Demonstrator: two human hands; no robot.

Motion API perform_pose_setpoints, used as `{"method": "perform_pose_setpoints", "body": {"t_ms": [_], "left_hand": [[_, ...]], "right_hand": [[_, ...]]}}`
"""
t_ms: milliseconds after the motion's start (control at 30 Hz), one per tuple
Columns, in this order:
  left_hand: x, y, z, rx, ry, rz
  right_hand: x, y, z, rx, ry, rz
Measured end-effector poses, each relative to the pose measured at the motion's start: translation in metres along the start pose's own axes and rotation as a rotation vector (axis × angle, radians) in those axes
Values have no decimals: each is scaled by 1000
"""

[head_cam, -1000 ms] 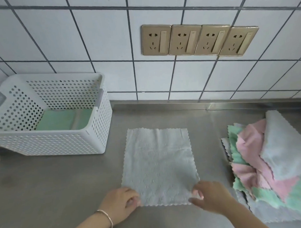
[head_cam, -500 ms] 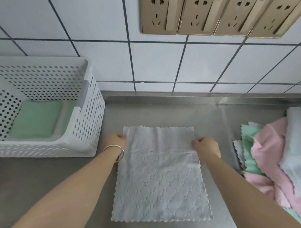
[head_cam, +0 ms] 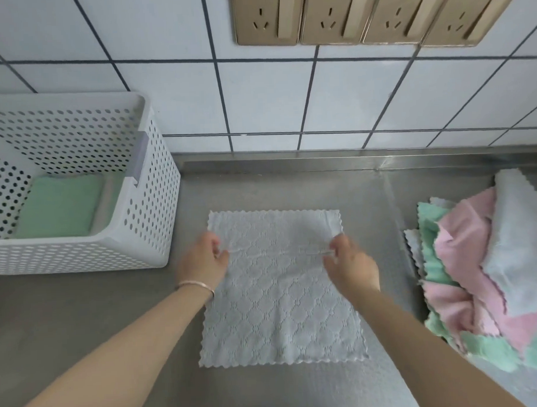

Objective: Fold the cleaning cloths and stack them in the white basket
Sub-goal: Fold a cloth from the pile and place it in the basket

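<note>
A pale blue cloth [head_cam: 279,291] lies spread on the steel counter [head_cam: 82,316], between the white basket [head_cam: 157,189] at the left and a heap of cloths [head_cam: 482,263] at the right. The left hand [head_cam: 204,262] pinches the cloth near its far left edge; the right hand [head_cam: 350,263] pinches it near the far right edge, and a raised crease runs between them, though motion blur makes the fingertips hard to read. A bracelet [head_cam: 195,286] circles the left wrist. Inside the basket lies a folded green cloth [head_cam: 59,210]. Sockets [head_cam: 376,13] sit on the tiled wall [head_cam: 288,96].
</note>
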State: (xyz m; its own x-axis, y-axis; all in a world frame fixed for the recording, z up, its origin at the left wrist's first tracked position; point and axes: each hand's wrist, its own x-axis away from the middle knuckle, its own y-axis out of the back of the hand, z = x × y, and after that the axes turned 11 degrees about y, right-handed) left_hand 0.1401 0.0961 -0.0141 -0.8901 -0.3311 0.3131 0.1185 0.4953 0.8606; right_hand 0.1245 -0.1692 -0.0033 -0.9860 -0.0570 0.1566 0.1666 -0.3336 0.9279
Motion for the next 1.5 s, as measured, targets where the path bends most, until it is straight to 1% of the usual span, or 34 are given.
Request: {"method": "perform_pose_setpoints", "body": {"t_ms": [67,133,167,200,267,367,433,567,633,667,733,800,833,900,967,1067,1133,1200,1267,1367,1433,1500], "left_hand": [[35,-10,13,-64,-328,31],[61,-22,27,-162,-592,16],[72,-27,32,-212,-682,5],[82,-30,35,-259,-735,10],[101,-37,40,-334,-763,41],[119,-42,50,-412,-742,62],[125,-40,53,-415,-738,55],[126,-35,63,-399,-755,147],[122,-29,71,-357,-755,98],[119,-26,76,-330,-714,51],[113,-20,87,-191,-582,32],[111,-15,97,20,-417,14],[112,-9,98,64,-340,39],[114,5,95,104,-261,82],[115,19,92,154,-229,111],[121,37,96,108,-235,199],[124,43,100,60,-240,276],[129,44,103,6,-220,344],[133,43,107,-45,-214,400],[135,39,104,-86,-197,442],[131,36,97,-13,-169,427],[122,31,86,67,-102,398]], "right_hand": [[38,-15,7,36,344,-52],[69,-32,12,46,554,-49],[82,-39,15,59,614,-18],[94,-45,19,79,656,12],[113,-57,28,98,704,60],[128,-70,35,130,703,75],[131,-71,38,107,674,40],[134,-61,30,106,615,-11],[137,-52,17,126,533,-62],[137,-48,7,124,460,-80],[138,-40,-14,87,309,-100],[138,-32,-30,19,227,-137],[139,-28,-34,-22,207,-173],[141,-19,-37,-168,177,-262],[144,-3,-35,-344,110,-285],[153,16,-34,-603,24,-164],[161,21,-33,-695,-25,-107],[168,21,-34,-627,-58,-40],[171,17,-35,-540,-87,63],[168,14,-33,-444,-115,186],[158,15,-30,-413,-151,183],[145,19,-28,-392,-186,154]]}}
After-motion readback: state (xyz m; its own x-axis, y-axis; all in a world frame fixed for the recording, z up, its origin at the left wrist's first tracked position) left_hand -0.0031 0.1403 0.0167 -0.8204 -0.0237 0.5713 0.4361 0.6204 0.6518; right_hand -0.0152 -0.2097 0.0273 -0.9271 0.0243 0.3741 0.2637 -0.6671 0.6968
